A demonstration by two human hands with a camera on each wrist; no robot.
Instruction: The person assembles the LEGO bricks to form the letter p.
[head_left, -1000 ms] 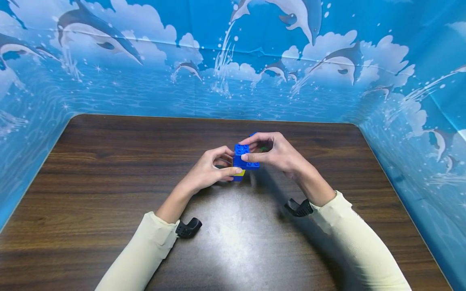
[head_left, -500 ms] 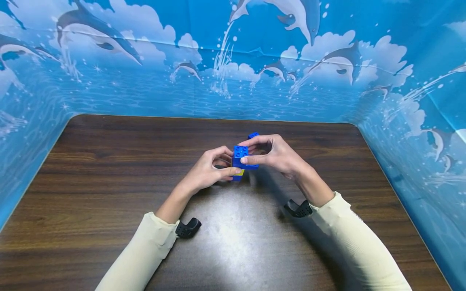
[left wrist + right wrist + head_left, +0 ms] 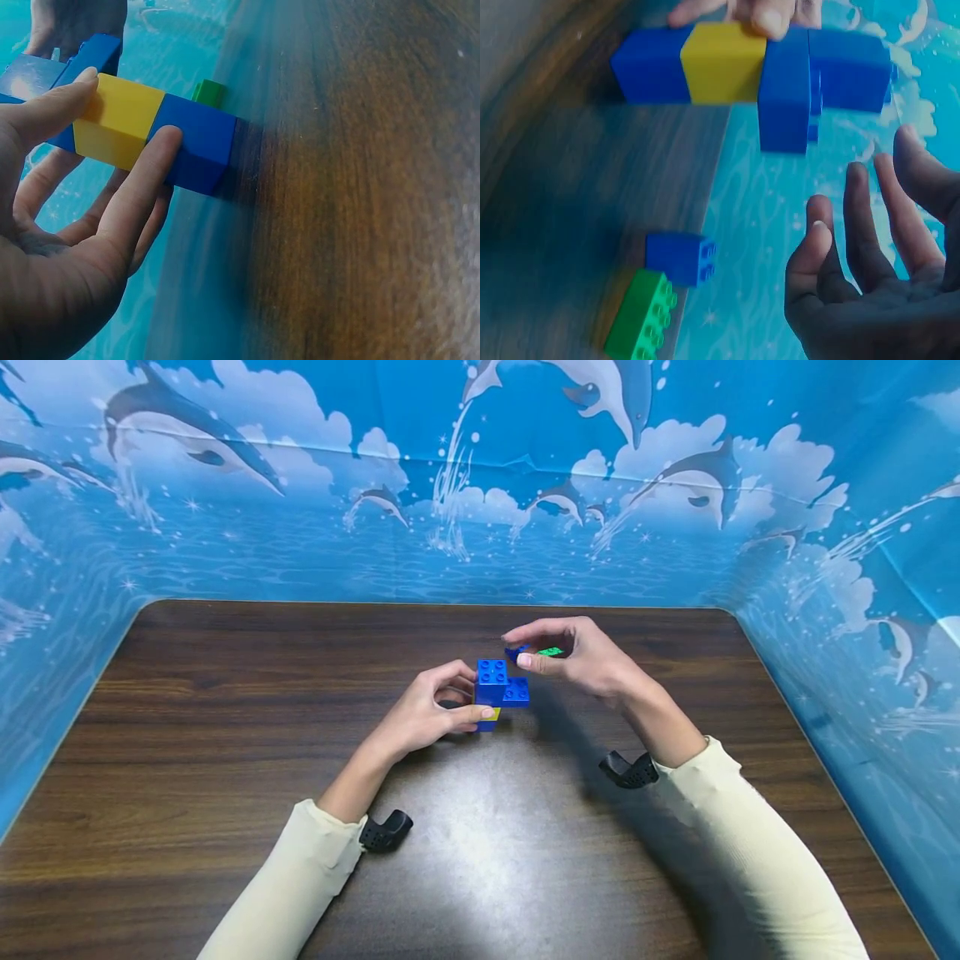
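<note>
A stack of toy building bricks [image 3: 491, 695] stands upright on the table, gripped by my left hand [image 3: 420, 710] from its left side. From the bottom up it has a blue brick [image 3: 202, 142], a yellow brick [image 3: 112, 116], a longer blue brick [image 3: 784, 105] jutting out to the right, and a blue brick [image 3: 847, 71] on top. My right hand [image 3: 588, 653] hovers right of and beyond the stack, thumb and fingers apart, with nothing in them. Past its fingertips lies a loose blue brick [image 3: 675, 259], partly hidden in the head view.
A green brick [image 3: 637, 315] lies beside the loose blue brick on the dark wooden table [image 3: 225, 735]. A blue dolphin-print cloth [image 3: 300, 543] rises at the table's back and sides.
My right hand has let go of the stack's upper bricks and moved away, up and right. The green brick shows again behind it. My left hand keeps its grip.
</note>
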